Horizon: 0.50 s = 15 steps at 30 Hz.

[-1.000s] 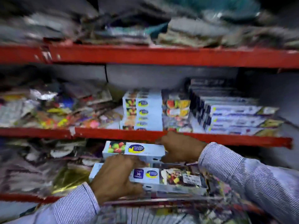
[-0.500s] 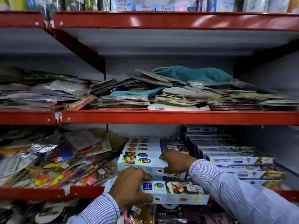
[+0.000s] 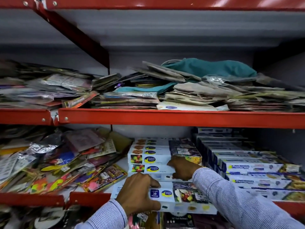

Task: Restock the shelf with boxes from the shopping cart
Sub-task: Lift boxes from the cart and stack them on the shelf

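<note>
Head view looks into red metal shelving with grey back panels and a slanted red brace (image 3: 72,32) running up to the left. On the middle shelf (image 3: 165,117) lie untidy heaps of flat packets, paper bags and a teal cloth bag (image 3: 212,67). On the lower shelf (image 3: 89,197), loose colourful packets (image 3: 54,164) sprawl at the left, a stack of white wrap boxes (image 3: 148,156) stands in the centre, and rows of blue-and-white boxes (image 3: 244,164) fill the right side. The left hand (image 3: 137,195), fingers curled and thumb underneath, grips the left half of a long white box (image 3: 186,196) marked "30 Metres", which sits at the shelf's front edge and juts out past it. The right hand (image 3: 183,168), in a striped sleeve (image 3: 231,195), is closed around the right part of a second white box (image 3: 158,176) lying just behind and above the first, against the base of the central stack. Dark packets show dimly on the level below.
</note>
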Tool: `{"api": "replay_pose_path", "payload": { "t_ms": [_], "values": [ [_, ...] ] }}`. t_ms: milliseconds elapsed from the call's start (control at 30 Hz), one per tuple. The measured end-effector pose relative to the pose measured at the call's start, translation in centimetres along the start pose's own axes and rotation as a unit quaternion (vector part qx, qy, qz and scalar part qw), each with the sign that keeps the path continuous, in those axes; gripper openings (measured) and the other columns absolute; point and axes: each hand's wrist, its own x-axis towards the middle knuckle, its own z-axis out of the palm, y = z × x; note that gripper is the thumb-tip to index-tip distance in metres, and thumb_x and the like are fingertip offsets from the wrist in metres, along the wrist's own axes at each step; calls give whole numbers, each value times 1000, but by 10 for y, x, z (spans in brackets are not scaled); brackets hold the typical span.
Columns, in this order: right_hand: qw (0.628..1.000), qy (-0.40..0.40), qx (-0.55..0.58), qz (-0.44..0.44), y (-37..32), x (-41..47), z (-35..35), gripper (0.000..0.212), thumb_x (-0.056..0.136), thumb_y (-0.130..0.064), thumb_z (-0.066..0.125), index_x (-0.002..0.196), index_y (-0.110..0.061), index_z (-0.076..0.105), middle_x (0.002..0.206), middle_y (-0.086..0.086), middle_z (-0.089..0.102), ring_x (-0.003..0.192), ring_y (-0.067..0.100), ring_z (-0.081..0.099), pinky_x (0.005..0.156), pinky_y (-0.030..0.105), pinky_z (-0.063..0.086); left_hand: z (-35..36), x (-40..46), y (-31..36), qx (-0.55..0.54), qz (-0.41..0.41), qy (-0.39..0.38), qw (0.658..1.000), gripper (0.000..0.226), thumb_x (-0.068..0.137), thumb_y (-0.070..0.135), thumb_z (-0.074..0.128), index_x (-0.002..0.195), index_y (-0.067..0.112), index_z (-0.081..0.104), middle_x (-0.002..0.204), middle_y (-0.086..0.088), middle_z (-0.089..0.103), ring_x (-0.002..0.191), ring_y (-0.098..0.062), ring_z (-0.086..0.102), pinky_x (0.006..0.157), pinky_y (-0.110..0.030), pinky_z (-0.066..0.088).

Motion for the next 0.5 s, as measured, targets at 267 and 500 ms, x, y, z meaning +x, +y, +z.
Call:
{"api": "replay_pose_path", "payload": {
  "t_ms": [267, 500],
  "values": [
    [999, 26, -23, 7, 5, 0, 10, 60, 86, -29, 68, 140, -16, 45, 148, 12, 40, 136, 33, 36, 113, 41, 34, 6, 0, -2, 6, -7, 0, 1000, 62, 56, 56, 73, 115, 36, 67, 109, 14, 72, 95, -9, 62, 82, -26, 50],
    [997, 72, -16, -10, 1, -1, 11, 35, 80, -25, 74, 113, -16, 63, 119, 14, 59, 110, 32, 53, 90, 38, 47, 8, 3, -2, 5, -2, 12, 1000, 64, 53, 58, 70, 113, 37, 68, 103, 17, 73, 87, -5, 63, 78, -23, 51]
  ]
}}
